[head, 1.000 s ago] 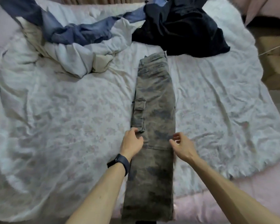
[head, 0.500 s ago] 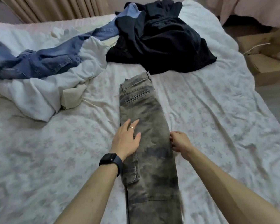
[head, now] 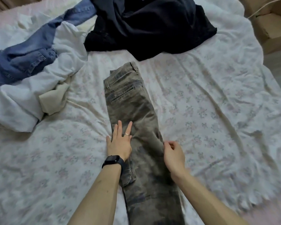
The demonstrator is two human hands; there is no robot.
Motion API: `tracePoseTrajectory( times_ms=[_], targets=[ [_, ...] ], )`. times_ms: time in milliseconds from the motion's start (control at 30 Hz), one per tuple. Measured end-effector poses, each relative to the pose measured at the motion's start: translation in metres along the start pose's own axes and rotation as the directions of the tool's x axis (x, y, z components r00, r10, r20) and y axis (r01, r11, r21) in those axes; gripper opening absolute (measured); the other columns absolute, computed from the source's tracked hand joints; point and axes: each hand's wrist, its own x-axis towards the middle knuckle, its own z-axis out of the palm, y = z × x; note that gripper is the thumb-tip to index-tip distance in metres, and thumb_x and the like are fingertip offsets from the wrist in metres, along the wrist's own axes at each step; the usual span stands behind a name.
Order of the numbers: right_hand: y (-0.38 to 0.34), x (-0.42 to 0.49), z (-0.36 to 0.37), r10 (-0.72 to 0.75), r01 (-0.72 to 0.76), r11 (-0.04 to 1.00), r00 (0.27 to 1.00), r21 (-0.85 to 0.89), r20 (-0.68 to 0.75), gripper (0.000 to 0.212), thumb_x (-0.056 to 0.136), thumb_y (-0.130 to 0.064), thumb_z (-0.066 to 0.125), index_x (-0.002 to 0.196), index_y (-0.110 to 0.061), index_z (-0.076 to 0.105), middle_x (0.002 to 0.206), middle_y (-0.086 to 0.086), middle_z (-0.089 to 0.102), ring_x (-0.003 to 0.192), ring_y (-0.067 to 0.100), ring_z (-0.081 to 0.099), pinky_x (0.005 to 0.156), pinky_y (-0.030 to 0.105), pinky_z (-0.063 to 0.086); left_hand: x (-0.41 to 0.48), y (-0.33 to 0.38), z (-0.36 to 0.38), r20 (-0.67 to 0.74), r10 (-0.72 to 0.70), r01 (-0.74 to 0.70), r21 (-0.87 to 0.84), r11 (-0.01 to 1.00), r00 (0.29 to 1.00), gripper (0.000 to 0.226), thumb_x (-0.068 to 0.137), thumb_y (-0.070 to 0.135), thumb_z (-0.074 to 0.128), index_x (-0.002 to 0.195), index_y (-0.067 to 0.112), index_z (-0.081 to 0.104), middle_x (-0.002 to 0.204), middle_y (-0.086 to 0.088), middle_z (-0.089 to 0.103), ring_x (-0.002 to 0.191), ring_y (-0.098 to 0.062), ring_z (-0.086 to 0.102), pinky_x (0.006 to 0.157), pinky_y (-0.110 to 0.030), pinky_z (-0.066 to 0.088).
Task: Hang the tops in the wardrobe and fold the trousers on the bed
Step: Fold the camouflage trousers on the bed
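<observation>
The camouflage trousers [head: 136,114] lay lengthwise mid-bed [head: 217,111], waistband toward 12 o'clock. The left hand [head: 120,143] pressed flat, fingers [head: 119,129] straight and slightly spread. The right hand [head: 173,153] seemingly pinched the 3 o'clock edge. Tugging that edge taut while pinning would probably flatten creases before folding.

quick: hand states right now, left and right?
Left hand: open, pressing flat on the camouflage trousers.
Right hand: curled at their edge; grip cannot be told.

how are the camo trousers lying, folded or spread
Folded lengthwise only: the camo trousers lie as one narrow strip, left hand flat on them.
</observation>
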Motion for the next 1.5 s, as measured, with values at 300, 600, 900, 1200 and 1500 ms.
tracePoseTrajectory(
  times_ms=[300, 600, 900, 1200, 1500],
  targets=[
    [-0.03, 0.015, -0.02, 0.247, -0.42, 0.829, 0.867, 0.369, 0.433, 0.03, 0.09, -0.041, 0.065, 0.075, -0.017, 0.076, 0.067, -0.003, 0.069, 0.047, 0.01, 0.06, 0.041, 0.017, 0.04, -0.001, 0.008, -0.007, 0.08, -0.011, 0.014, -0.036, 0.999, 0.997, 0.056, 0.111, 0.036, 0.02, 0.155, 0.05, -0.012, 0.166, 0.003, -0.023, 0.155, -0.017, -0.014, 0.122, -0.059, 0.009],
    [-0.09, 0.059, -0.021, 0.294, -0.555, 0.69, 0.801, 0.464, 0.521, 0.036, 0.097, -0.026, 0.059, 0.065, -0.01, 0.062, 0.064, 0.003, 0.05, 0.06, 0.019, 0.043, 0.064, 0.03, 0.043, 0.0, 0.006, -0.006, 0.069, -0.011, 0.011, -0.011, 1.0, 0.998, 0.055, 0.11, 0.038, 0.019, 0.156, 0.051, -0.009, 0.168, 0.003, -0.018, 0.155, -0.017, -0.01, 0.121, -0.059, 0.014],
    [-0.036, 0.047, 0.002, 0.2, -0.05, 0.87, 0.945, 0.49, -0.259, 0.024, 0.095, -0.032, 0.069, 0.082, -0.018, 0.055, 0.074, -0.003, 0.06, 0.072, 0.016, 0.058, 0.065, 0.028, 0.047, -0.001, 0.006, -0.014, 0.096, 0.004, -0.007, 0.022, 1.0, 0.995, 0.054, 0.11, 0.039, 0.017, 0.154, 0.052, -0.01, 0.168, 0.006, -0.016, 0.155, -0.014, -0.008, 0.12, -0.06, 0.016],
    [-0.03, 0.057, -0.01, -0.125, 0.067, 0.968, 0.965, -0.243, -0.23, 0.026, 0.101, -0.039, 0.052, 0.101, -0.014, 0.048, 0.093, 0.001, 0.056, 0.092, 0.029, 0.058, 0.074, 0.036, 0.037, -0.02, -0.009, -0.01, -0.063, 0.012, -0.018, -0.093, 0.996, 0.998, 0.051, 0.107, 0.045, 0.026, 0.158, 0.043, 0.017, 0.169, 0.005, 0.008, 0.155, -0.019, 0.009, 0.121, -0.052, 0.019],
    [-0.131, 0.11, 0.012, -0.38, 0.396, 0.882, 0.918, -0.256, 0.111, 0.028, 0.099, -0.049, 0.053, 0.112, -0.027, 0.065, 0.095, -0.015, 0.063, 0.1, 0.013, 0.064, 0.084, 0.028, 0.044, 0.088, -0.009, -0.099, -0.069, -0.414, 0.192, -0.809, 0.555, 0.908, 0.062, 0.096, 0.053, 0.058, 0.14, 0.012, 0.044, 0.14, -0.009, 0.049, 0.123, -0.029, 0.053, 0.096, -0.034, 0.044]
  ],
)
